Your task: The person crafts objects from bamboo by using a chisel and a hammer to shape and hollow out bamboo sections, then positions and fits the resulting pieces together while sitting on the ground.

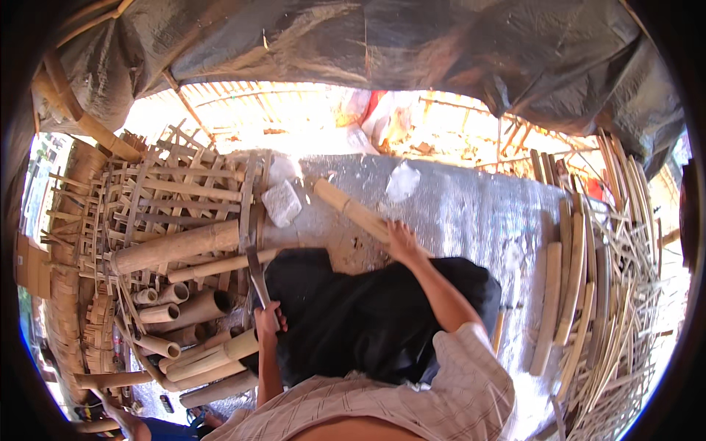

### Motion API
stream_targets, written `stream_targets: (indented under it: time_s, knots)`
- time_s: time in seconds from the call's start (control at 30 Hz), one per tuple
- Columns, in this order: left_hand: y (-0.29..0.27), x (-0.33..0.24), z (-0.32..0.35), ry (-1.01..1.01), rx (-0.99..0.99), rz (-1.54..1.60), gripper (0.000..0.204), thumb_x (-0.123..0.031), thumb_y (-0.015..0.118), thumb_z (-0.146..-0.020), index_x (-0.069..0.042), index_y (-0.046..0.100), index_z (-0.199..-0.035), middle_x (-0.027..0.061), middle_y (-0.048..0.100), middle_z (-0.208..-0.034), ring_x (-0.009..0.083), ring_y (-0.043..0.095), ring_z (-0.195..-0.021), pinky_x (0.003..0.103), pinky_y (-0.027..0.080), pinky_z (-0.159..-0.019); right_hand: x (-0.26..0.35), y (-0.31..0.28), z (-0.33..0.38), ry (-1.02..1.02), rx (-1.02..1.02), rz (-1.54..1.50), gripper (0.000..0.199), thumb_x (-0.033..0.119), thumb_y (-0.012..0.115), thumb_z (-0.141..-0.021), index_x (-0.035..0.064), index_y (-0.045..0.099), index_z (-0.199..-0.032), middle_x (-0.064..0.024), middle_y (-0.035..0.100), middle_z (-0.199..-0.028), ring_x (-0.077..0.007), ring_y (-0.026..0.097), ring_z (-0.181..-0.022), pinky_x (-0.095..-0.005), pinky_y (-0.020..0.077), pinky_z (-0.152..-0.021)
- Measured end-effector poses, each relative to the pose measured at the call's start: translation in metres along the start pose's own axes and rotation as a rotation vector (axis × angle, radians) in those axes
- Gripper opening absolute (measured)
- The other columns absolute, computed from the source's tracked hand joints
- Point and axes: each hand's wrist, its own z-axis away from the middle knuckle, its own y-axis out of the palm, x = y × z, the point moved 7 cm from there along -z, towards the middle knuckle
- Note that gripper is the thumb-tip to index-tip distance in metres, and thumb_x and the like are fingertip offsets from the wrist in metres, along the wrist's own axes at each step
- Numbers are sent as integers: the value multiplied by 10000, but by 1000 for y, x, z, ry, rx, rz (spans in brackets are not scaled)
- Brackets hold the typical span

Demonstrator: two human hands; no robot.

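My left hand (268, 320) is closed around the handle of a machete (259, 278), whose blade points up and away beside my left knee. My right hand (403, 241) grips the near part of a split bamboo piece (347, 206). That bamboo slants away to the upper left over the ground, beyond the black cloth (353, 316) across my lap. A pale block (282, 203) lies on the sheet left of the bamboo's far end.
To the left are a woven bamboo lattice (184, 184) and several bamboo tubes (204, 307). Long bamboo strips (548, 309) lie at the right on a silvery sheet (471, 206). A dark tarp (441, 44) hangs overhead. Another person's arm (121, 417) shows at lower left.
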Motion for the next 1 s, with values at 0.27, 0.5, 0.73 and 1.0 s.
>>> stream_targets:
  time_s: [0.27, 0.5, 0.73, 1.0]
  knots:
    - [-8, -3, -4, 23, -121, -162, 263, -212, 651, -830, 2, 568, -701, 89, 526, -557, 225, 577, -422, 388, 462, -341, 13, 7, 0, -10, -141, 34, 836, 138, 824, -779, 53, 398, -1493, -218, 549, -1309, -416, 558, -1225, -571, 473, -940]
    - [4, -18, -3, 29, -176, -282, 307, -268, 647, -800, -2, 553, -678, 91, 521, -555, 239, 575, -422, 383, 466, -368, 10, 7, -2, 27, -130, -144, 759, 74, 792, -763, 54, 435, -1433, -200, 565, -1251, -401, 563, -1201, -587, 453, -924]
    - [1, -13, -6, 58, -187, -273, 296, -255, 665, -793, -8, 560, -669, 88, 542, -564, 233, 569, -409, 385, 470, -367, 27, -72, -9, 42, -213, -296, 724, 151, 804, -762, 67, 453, -1389, -177, 579, -1233, -360, 583, -1197, -586, 445, -974]
    - [-3, -10, -6, 94, -140, -220, 297, -248, 680, -812, -2, 577, -680, 84, 553, -567, 229, 586, -419, 380, 466, -359, 48, -191, 26, -261, -583, -913, 680, 46, 837, -798, 12, 480, -1375, -232, 625, -1225, -389, 667, -1075, -465, 559, -876]
